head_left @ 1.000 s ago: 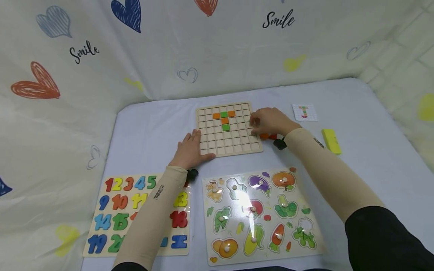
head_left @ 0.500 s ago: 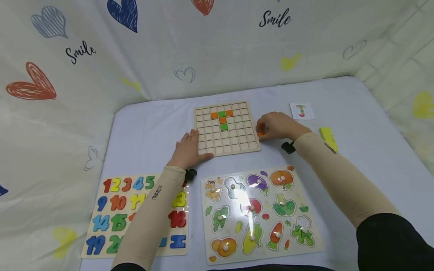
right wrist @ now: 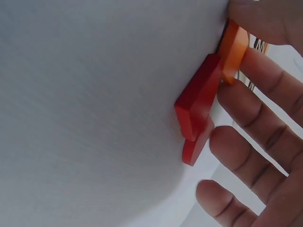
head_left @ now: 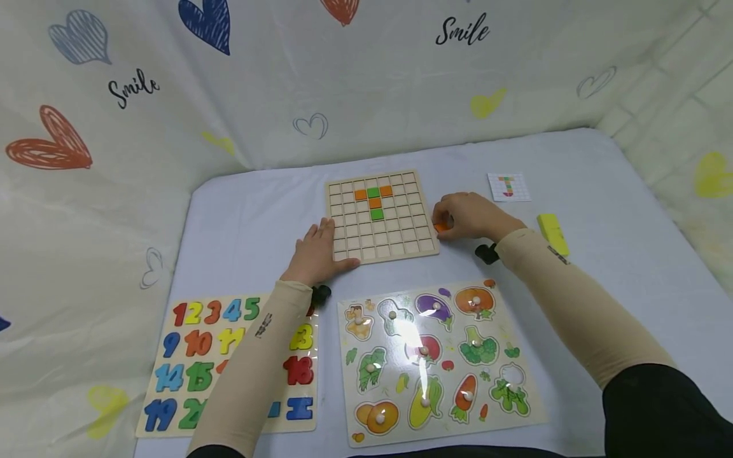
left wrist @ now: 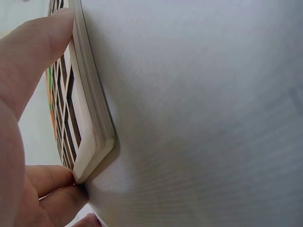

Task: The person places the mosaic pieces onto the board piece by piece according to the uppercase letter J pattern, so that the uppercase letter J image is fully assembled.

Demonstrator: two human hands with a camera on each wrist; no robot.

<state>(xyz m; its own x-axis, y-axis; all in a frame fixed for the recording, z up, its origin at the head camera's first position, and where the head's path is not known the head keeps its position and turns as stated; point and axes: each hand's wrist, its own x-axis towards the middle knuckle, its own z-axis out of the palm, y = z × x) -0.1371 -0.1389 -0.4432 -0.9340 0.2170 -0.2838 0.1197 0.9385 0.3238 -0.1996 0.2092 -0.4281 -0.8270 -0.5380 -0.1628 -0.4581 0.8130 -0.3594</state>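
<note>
My left hand [head_left: 312, 254] rests at the near left corner of a wooden grid board [head_left: 401, 238]. In the left wrist view its thumb [left wrist: 42, 40] lies along one edge, with fingertips against the other. Orange and green square tiles [head_left: 375, 203] form a T on the grid. Just right of the board, my right hand [head_left: 472, 215] pinches an orange tile [right wrist: 233, 53] between thumb and fingers, low at the table surface. Two red pieces [right wrist: 201, 97] lie against that tile in the right wrist view; the hand hides them in the head view.
A pattern card [head_left: 508, 187] and a yellow block [head_left: 553, 234] lie to the right. Nearer stand a number puzzle [head_left: 177, 362], partly under the left forearm, and a vegetable puzzle [head_left: 446, 426]. A patterned cloth [head_left: 366, 76] hangs behind the table.
My right hand has moved from the board's right edge rightward and down onto the loose pieces, taking the orange tile between its fingers. My left hand stays on the board's corner.
</note>
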